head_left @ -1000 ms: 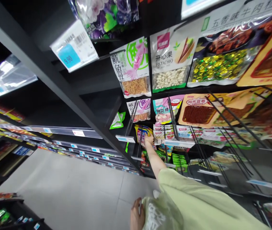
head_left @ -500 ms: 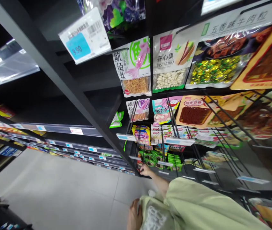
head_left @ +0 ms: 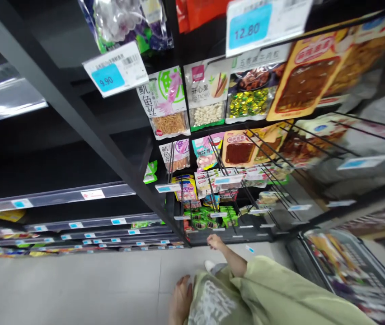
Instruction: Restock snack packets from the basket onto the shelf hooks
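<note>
My right hand [head_left: 215, 242] is in front of the lowest part of the snack rack, its fingers curled in, with nothing visible in it. Closest to it are the small green snack packs [head_left: 208, 221] on the bottom hooks; a gap of floor and rack base lies between. My left hand [head_left: 180, 299] hangs low beside the light green shirt [head_left: 213, 300], fingers loosely bent and apart, holding nothing I can see. Higher up hang a shredded squid bag [head_left: 167, 104], a pistachio bag [head_left: 208, 95] and a cotton candy bag [head_left: 208, 151].
Black metal hooks [head_left: 218, 155] with price tags stick out from the rack. A dark upright post [head_left: 111, 149] divides it from shelves [head_left: 57, 198] on the left. A glossy printed case or bin [head_left: 351, 271] stands at right. Grey tiled floor [head_left: 77, 284] lies below.
My right hand has drawn away from the rack's lower left corner, its fingers now curled. The view has swung right, bringing the printed case and a 12.80 price tag into sight.
</note>
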